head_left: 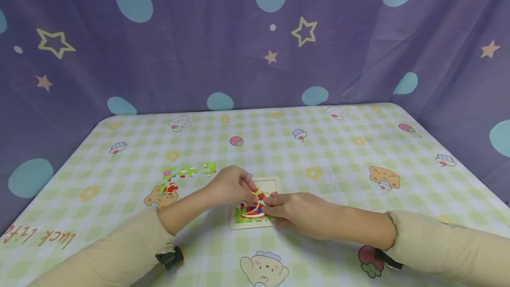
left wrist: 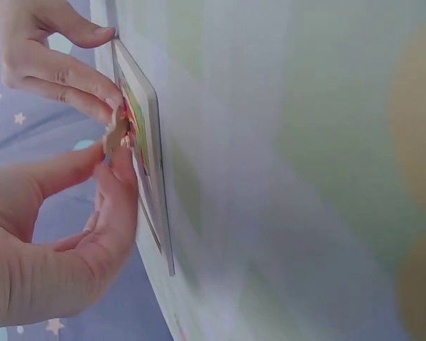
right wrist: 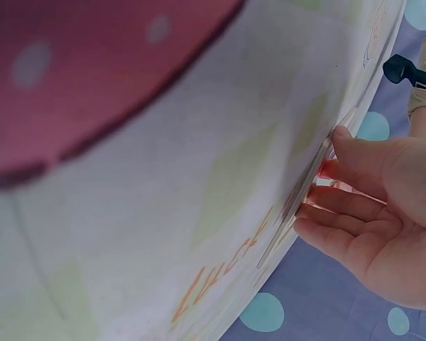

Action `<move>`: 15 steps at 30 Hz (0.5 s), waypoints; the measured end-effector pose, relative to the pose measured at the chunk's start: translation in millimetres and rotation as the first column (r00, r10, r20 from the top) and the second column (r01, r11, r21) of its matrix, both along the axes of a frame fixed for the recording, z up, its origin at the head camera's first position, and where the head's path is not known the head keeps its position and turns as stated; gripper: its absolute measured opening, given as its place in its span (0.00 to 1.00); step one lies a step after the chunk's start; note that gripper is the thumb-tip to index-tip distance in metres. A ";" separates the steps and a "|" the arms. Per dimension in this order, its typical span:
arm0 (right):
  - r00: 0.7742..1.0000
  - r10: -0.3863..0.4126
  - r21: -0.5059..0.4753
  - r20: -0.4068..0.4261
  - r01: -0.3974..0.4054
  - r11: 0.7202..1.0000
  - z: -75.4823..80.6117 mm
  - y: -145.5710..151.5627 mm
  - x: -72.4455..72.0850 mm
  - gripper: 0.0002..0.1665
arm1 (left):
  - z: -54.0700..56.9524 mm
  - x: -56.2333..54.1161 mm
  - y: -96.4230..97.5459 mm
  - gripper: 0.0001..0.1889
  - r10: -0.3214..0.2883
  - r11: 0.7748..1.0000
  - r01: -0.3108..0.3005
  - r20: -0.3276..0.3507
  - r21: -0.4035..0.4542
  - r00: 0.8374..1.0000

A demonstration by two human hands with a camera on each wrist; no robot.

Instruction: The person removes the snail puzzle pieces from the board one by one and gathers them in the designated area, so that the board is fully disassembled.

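1. Pinched between the thumb and fingers of the left hand (head_left: 233,187): a small wooden puzzle piece (left wrist: 114,136), over the middle of the puzzle tray (head_left: 255,225) and tilted against its plane.
2. Just below the left fingers: the red, blue and green picture (head_left: 251,219) inside the tray, with a pale stretch toward the far right corner. Left hand nearest to the piece; right fingers close beside it, from the other side.
3. Right hand (head_left: 303,211) at the tray's right side, fingers almost straight and laid onto the picture, thumb against the tray's edge; nothing visibly gripped there.
4. Beyond the left forearm, left of the tray and apart from it: loose pieces (head_left: 188,172), scattered over the checked surface (head_left: 338,158). Closer to the left hand than to the right.
5. Farther back: a purple curtain (head_left: 239,65) with stars and blue spots.
6. Hidden or unclear: most of the held piece, behind the left fingers; its long axis and any contact with the picture, impossible to tell. In the right wrist view, the tray only as a thin slanted edge, partly covered by fingers.
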State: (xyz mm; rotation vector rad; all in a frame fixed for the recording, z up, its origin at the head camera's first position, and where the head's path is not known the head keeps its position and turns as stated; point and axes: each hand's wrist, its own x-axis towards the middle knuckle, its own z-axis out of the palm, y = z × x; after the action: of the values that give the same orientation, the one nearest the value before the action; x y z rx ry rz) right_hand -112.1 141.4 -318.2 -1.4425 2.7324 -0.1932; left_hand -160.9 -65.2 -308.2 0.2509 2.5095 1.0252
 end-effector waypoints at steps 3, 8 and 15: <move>1.000 -0.004 -0.005 0.000 0.004 1.000 0.7 -0.6 -0.1 0.24 | -0.9 -1.7 -3.1 0.06 0.053 0.997 -0.053 0.005 0.050 0.999; 1.000 -0.010 -0.006 0.012 0.010 1.000 1.1 -1.1 0.1 0.24 | -1.5 -4.1 -18.0 0.06 0.093 0.991 -0.091 -0.016 0.095 0.996; 0.999 -0.033 0.003 0.031 0.033 0.999 0.1 -1.8 0.2 0.24 | 0.8 -3.4 -45.5 0.09 0.139 0.983 -0.139 0.013 0.118 0.990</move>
State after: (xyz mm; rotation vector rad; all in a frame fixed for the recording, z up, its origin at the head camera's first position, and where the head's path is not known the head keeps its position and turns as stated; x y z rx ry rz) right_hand -111.9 139.6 -318.1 -1.3825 2.7317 -0.2117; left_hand -164.2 -110.7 -307.4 0.1082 2.4936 1.2305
